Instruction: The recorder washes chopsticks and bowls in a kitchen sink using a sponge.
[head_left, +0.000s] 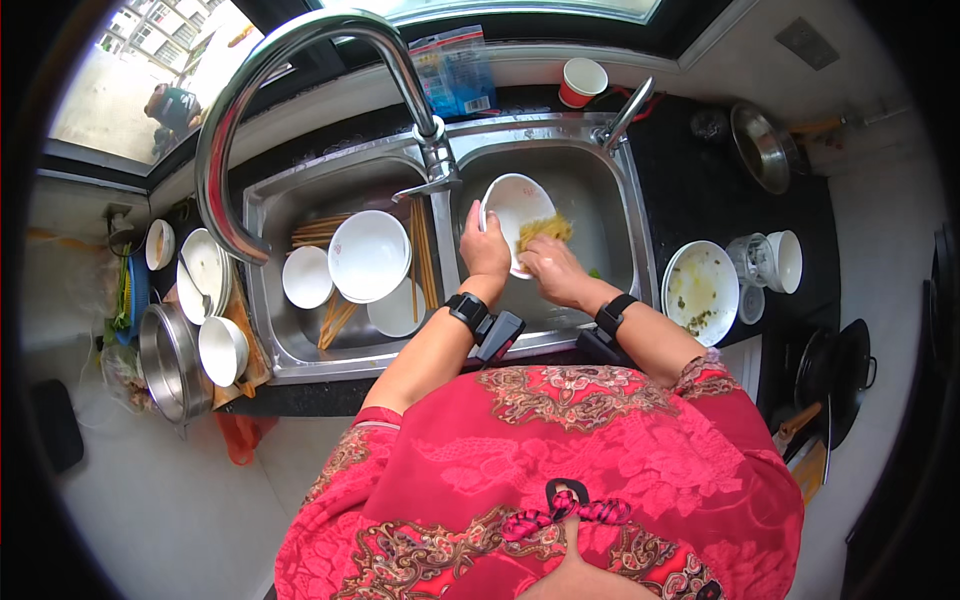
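Note:
Over the right basin of a stainless steel double sink, my left hand grips the rim of a white bowl. The bowl is tilted, and small red marks show on its inner wall. My right hand presses a yellowish scrubbing pad against the inside of the bowl. In the left basin, several white bowls sit among wooden chopsticks. A bit of green leaf lies in the right basin near my right wrist.
A chrome faucet arches over the left basin. Soiled plates, glass cups and a metal bowl stand on the right counter. Stacked plates, a white bowl and a steel pot crowd the left. A paper cup stands behind.

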